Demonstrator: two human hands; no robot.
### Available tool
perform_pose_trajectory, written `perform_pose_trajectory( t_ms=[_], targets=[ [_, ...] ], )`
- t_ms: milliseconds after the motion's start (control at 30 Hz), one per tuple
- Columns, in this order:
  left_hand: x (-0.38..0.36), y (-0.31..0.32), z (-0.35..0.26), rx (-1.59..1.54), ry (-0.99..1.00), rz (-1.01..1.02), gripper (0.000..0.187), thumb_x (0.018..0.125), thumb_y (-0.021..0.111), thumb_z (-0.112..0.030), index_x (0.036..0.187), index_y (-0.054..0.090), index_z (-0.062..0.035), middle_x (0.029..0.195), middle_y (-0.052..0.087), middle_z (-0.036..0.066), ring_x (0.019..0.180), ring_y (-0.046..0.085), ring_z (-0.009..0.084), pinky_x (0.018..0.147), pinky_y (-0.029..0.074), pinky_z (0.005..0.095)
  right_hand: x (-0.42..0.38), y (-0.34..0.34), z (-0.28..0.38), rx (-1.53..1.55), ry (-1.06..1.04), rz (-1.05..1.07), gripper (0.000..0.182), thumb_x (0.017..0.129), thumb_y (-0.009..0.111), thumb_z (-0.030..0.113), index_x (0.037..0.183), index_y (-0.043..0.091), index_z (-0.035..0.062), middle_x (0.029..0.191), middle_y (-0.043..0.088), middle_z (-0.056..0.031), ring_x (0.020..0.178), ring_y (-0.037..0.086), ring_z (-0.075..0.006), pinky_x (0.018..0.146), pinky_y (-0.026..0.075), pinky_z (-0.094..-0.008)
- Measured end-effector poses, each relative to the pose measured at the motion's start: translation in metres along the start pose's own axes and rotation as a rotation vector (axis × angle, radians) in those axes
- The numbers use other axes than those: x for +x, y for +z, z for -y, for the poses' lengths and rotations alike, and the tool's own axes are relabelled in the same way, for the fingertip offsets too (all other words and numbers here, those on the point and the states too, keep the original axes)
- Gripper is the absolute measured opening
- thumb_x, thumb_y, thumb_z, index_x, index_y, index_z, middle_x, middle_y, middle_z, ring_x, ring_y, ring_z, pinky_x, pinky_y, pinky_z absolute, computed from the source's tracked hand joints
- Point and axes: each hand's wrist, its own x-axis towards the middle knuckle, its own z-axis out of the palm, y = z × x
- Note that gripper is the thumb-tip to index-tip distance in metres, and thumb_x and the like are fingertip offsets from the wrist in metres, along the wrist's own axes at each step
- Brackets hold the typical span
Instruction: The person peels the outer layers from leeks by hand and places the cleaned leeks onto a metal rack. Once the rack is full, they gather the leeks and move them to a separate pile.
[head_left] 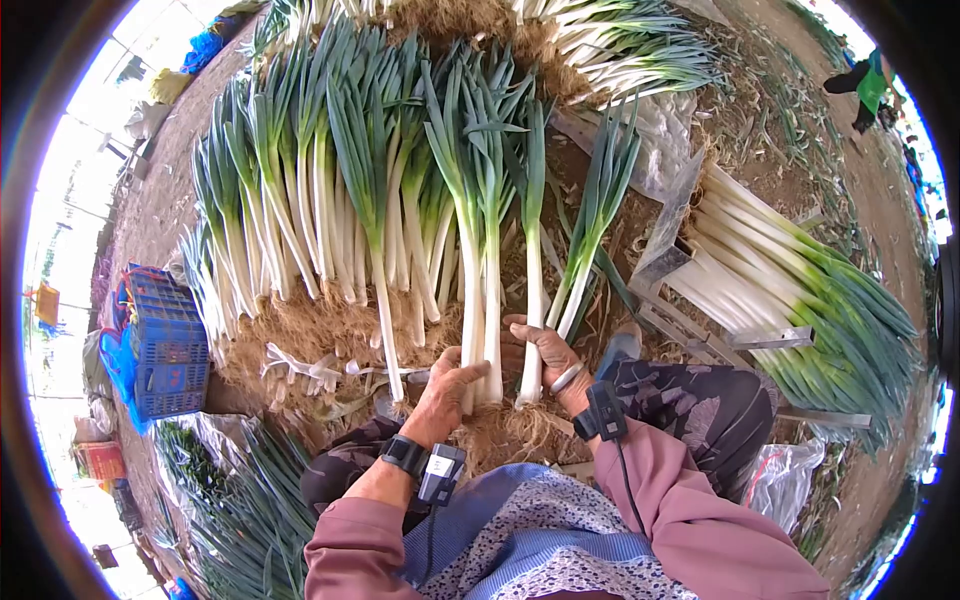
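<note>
My left hand (446,396) is closed round the lower white shanks of a few upright leeks (491,290), just above their roots. Close beside it, my right hand (550,358) grips another leek (534,270) near its base, a ring on one finger. Hairy brown roots (530,428) hang below both hands. To the left, a single leek (384,310) leans apart, its root end by my left wrist. Right of my right hand, more leeks (583,265) stand slanted. Where my right fingertips end behind the stalk is partly hidden.
A long row of leeks (300,200) lies ahead on the left. At right, a trimmed bundle (765,270) rests in a metal frame (690,335). A blue crate (172,350) stands left. White ties (300,368) lie on the roots, and clear plastic (785,480) sits at lower right.
</note>
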Motion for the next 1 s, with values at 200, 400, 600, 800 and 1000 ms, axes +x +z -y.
perform_pose_trajectory(
  t_ms=[200, 400, 600, 800, 1000],
  targets=[
    [0.005, 0.001, -0.004, 0.102, -0.057, -0.026, 0.034, 0.085, 0.059, 0.001, 0.117, 0.051, 0.0033, 0.096, 0.063, 0.012, 0.079, 0.065, 0.0196, 0.067, 0.059, 0.0323, 0.007, 0.009, -0.015, -0.081, -0.134, -0.048, 0.038, 0.08, 0.069, 0.006, 0.114, 0.054, -0.0027, 0.098, 0.065, -0.0118, 0.081, 0.066, -0.0246, 0.073, 0.057, -0.0376],
    [0.009, -0.001, -0.006, -0.036, -0.069, 0.013, 0.027, 0.086, 0.057, -0.001, 0.112, 0.053, 0.0055, 0.093, 0.064, 0.013, 0.079, 0.066, 0.0195, 0.067, 0.059, 0.033, -0.01, -0.001, 0.006, -0.121, -0.025, -0.024, 0.026, 0.082, 0.057, 0.004, 0.103, 0.057, -0.0099, 0.097, 0.066, -0.0243, 0.085, 0.067, -0.0272, 0.078, 0.056, -0.0396],
    [0.003, 0.004, -0.013, -0.015, -0.077, -0.031, 0.024, 0.087, 0.056, -0.004, 0.11, 0.054, 0.0043, 0.09, 0.062, 0.01, 0.076, 0.064, 0.018, 0.068, 0.059, 0.0327, -0.005, -0.013, 0.002, -0.094, 0.028, -0.027, 0.025, 0.083, 0.058, 0.006, 0.105, 0.056, -0.0066, 0.092, 0.067, -0.022, 0.08, 0.068, -0.0264, 0.073, 0.057, -0.0382],
    [0.002, 0.001, -0.016, -0.055, -0.1, -0.095, 0.022, 0.087, 0.059, -0.006, 0.107, 0.056, 0.0011, 0.092, 0.06, 0.009, 0.081, 0.063, 0.0182, 0.069, 0.057, 0.0334, -0.001, -0.025, -0.002, -0.055, 0.013, -0.038, 0.023, 0.085, 0.065, 0.015, 0.099, 0.058, -0.0013, 0.081, 0.067, -0.0166, 0.067, 0.067, -0.0242, 0.06, 0.057, -0.0351],
    [-0.006, -0.015, -0.005, 0.0, -0.033, -0.062, 0.029, 0.084, 0.063, -0.006, 0.112, 0.056, 0.0001, 0.12, 0.047, 0.009, 0.113, 0.049, 0.0188, 0.095, 0.046, 0.03, -0.005, -0.022, 0.005, 0.016, 0.085, 0.013, 0.03, 0.089, 0.06, 0.017, 0.112, 0.046, 0.0035, 0.093, 0.065, -0.0211, 0.085, 0.067, -0.0351, 0.073, 0.057, -0.0463]
  ],
)
